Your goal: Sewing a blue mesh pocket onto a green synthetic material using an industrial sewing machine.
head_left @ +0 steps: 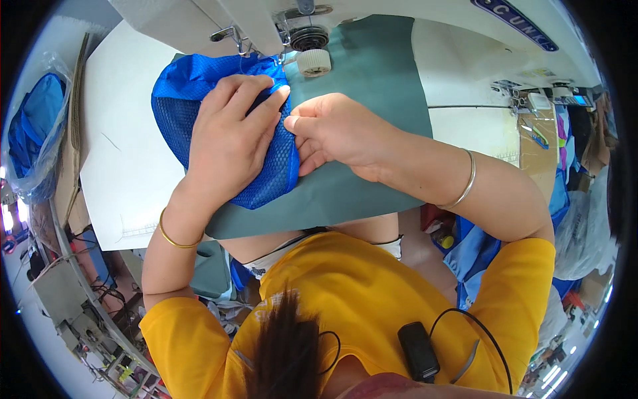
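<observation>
A blue mesh fabric piece with a smooth blue border lies under the head of a white sewing machine. My left hand rests on top of it, fingers stretched toward the needle area and pressing the cloth. At the piece's right edge, my right hand pinches the blue border between thumb and fingers. Beneath both hands spreads a dark green sheet. A white ridged knob sits just right of the needle area, whose fine parts are too small to make out.
The white sewing table extends to the left. A clear plastic bag with blue cloth hangs at the far left. On the right are a small blue tool on a brown board and blue fabric lower down.
</observation>
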`<action>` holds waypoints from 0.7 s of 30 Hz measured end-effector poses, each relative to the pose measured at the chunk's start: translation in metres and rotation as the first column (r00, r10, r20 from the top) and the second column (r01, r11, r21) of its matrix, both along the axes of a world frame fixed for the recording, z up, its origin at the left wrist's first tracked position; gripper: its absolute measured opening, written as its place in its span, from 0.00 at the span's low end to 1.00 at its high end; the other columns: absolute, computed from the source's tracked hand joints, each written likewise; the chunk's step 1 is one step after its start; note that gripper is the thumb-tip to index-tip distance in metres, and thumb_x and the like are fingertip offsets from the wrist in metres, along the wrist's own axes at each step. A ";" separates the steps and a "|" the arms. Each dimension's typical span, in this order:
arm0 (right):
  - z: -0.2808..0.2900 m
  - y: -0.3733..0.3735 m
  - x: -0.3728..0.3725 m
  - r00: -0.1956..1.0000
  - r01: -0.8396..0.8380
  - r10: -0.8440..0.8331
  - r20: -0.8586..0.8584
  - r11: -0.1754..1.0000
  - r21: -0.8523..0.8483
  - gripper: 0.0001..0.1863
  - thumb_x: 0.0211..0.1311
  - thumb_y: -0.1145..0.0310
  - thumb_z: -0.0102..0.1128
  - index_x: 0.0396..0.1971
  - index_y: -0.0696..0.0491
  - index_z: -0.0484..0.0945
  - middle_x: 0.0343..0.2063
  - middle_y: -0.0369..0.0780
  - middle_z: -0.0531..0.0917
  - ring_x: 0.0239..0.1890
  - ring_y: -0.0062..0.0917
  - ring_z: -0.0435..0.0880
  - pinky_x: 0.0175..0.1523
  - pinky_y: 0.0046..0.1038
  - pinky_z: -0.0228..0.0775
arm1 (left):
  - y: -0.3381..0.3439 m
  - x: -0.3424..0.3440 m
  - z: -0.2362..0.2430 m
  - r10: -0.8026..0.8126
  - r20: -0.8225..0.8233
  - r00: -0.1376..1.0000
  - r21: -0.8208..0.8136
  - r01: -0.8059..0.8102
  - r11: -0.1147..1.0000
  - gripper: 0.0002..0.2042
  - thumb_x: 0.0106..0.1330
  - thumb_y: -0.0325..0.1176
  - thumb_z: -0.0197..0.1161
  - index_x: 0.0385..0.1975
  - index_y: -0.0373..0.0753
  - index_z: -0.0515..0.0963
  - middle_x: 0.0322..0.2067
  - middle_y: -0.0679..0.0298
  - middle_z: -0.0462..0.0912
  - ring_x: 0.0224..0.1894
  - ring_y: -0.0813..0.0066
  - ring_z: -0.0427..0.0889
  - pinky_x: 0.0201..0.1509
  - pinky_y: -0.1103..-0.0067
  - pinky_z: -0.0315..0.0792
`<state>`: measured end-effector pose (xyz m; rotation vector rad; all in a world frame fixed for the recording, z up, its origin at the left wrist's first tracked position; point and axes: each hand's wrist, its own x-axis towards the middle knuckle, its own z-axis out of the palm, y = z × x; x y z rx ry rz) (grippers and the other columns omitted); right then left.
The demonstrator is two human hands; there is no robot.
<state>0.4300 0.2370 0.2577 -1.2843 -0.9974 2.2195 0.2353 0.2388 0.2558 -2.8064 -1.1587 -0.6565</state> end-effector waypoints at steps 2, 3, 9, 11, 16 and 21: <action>-0.002 0.003 0.001 1.000 -0.016 0.016 -0.009 1.000 -0.011 0.13 0.77 0.65 0.52 0.35 0.58 0.80 0.30 0.40 0.84 0.31 0.25 0.86 0.39 0.27 0.83 | 0.002 -0.001 0.003 -0.013 0.030 0.999 -0.004 0.013 1.000 0.16 0.62 0.27 0.65 0.50 0.34 0.83 0.49 0.58 0.83 0.52 0.58 0.80 0.55 0.67 0.75; -0.003 0.003 0.000 0.999 -0.029 0.029 -0.024 0.999 -0.023 0.13 0.76 0.64 0.53 0.34 0.58 0.79 0.30 0.40 0.84 0.31 0.25 0.86 0.40 0.28 0.83 | 0.002 -0.002 0.001 -0.010 0.029 1.000 -0.007 0.010 1.000 0.16 0.62 0.27 0.65 0.50 0.34 0.83 0.49 0.58 0.83 0.52 0.58 0.80 0.55 0.67 0.75; 0.010 -0.015 -0.009 0.967 0.156 -0.193 0.165 0.965 0.212 0.17 0.71 0.66 0.58 0.30 0.67 0.78 0.24 0.46 0.84 0.23 0.34 0.87 0.28 0.34 0.84 | 0.002 -0.005 -0.004 -0.029 0.068 0.997 -0.062 0.033 0.998 0.17 0.64 0.26 0.64 0.52 0.32 0.81 0.53 0.57 0.83 0.55 0.56 0.79 0.58 0.66 0.74; 0.005 -0.016 -0.011 0.947 0.213 -0.263 0.182 0.944 0.254 0.17 0.70 0.65 0.60 0.27 0.66 0.78 0.23 0.46 0.84 0.21 0.34 0.87 0.25 0.34 0.82 | 0.001 -0.007 -0.007 -0.033 0.095 0.995 -0.070 0.040 0.997 0.17 0.64 0.25 0.63 0.52 0.32 0.81 0.53 0.56 0.83 0.56 0.56 0.79 0.59 0.65 0.74; 0.003 0.006 -0.012 0.914 0.035 -0.162 0.372 0.945 0.326 0.14 0.72 0.63 0.61 0.34 0.61 0.78 0.26 0.40 0.83 0.25 0.21 0.85 0.28 0.23 0.82 | 0.002 -0.010 -0.004 -0.030 0.135 0.990 -0.060 0.038 0.997 0.17 0.63 0.22 0.60 0.52 0.32 0.81 0.54 0.53 0.82 0.57 0.54 0.78 0.62 0.65 0.73; -0.015 0.004 -0.020 0.957 0.257 -0.274 0.090 0.952 0.167 0.14 0.70 0.67 0.59 0.23 0.56 0.81 0.24 0.41 0.84 0.27 0.27 0.85 0.34 0.31 0.80 | 0.002 -0.013 -0.002 -0.016 0.153 0.988 -0.096 0.031 0.995 0.18 0.63 0.26 0.57 0.52 0.34 0.82 0.54 0.54 0.81 0.57 0.54 0.77 0.62 0.64 0.70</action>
